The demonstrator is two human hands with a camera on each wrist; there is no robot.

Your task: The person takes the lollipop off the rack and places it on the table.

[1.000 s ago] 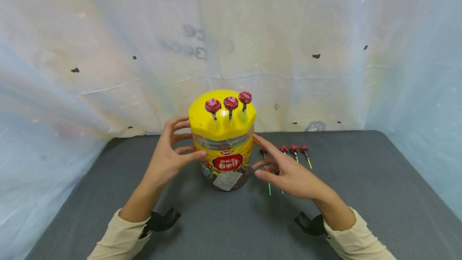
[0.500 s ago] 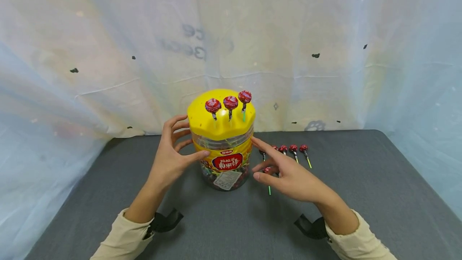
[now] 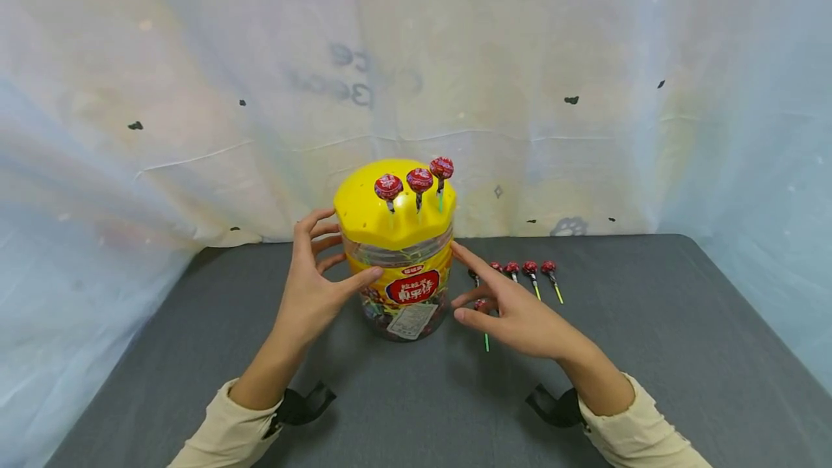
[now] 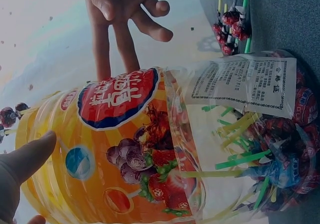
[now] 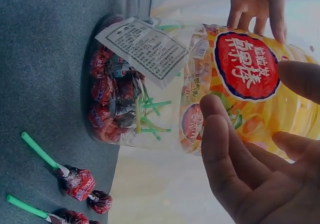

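Observation:
A clear plastic candy jar (image 3: pixel 412 286) with a yellow and red label stands on the table, several lollipops visible inside through its lower wall. Three red-wrapped lollipops (image 3: pixel 419 181) stick up from its yellow lid (image 3: pixel 364 201), near the front right. My left hand (image 3: pixel 310 295) holds the jar's left side, fingers round the side and thumb on the front. On the opposite side, my right hand (image 3: pixel 513 313) touches the jar with the tip of its index finger; the other fingers are loosely bent and apart from it. The right wrist view shows this hand (image 5: pixel 265 174) beside the label.
Several lollipops (image 3: pixel 531 268) lie on the dark grey table (image 3: pixel 416 410), right of the jar and partly behind my right hand. A black strap (image 3: pixel 305 404) hangs from each wrist. Pale printed curtain (image 3: pixel 494 56) surrounds the table's back and sides.
The jar has turned slightly, so its label and the lollipops on the lid have shifted right. The jar's top has moved a little left. Both hands stay at its sides.

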